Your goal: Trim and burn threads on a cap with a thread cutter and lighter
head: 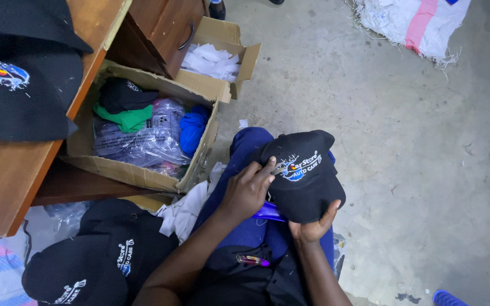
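Bare grey concrete floor (pixel 404 141), stained; a white and pink sack (pixel 412 22) lies at the far edge. At left, a wooden desk (pixel 12 170) carries black caps (pixel 21 85). Beside it an open cardboard box (pixel 143 175) holds folded cloth in black, green and blue plus clear plastic bags. More black caps (pixel 92 266) are piled on the floor at lower left.

Black cap (pixel 304 175) with white and blue embroidery sits on the person's knee, over blue trousers. Its long axis runs near to far, tilted slightly right; which end carries the brim I cannot tell. The embroidered panel faces up.

Left hand (pixel 248 190): fingers closed on a small metal tool (pixel 281 167), its tip touching the embroidery. Right hand (pixel 315 226): cups the cap's near edge from below, fingers wrapped around it, holding it steady.
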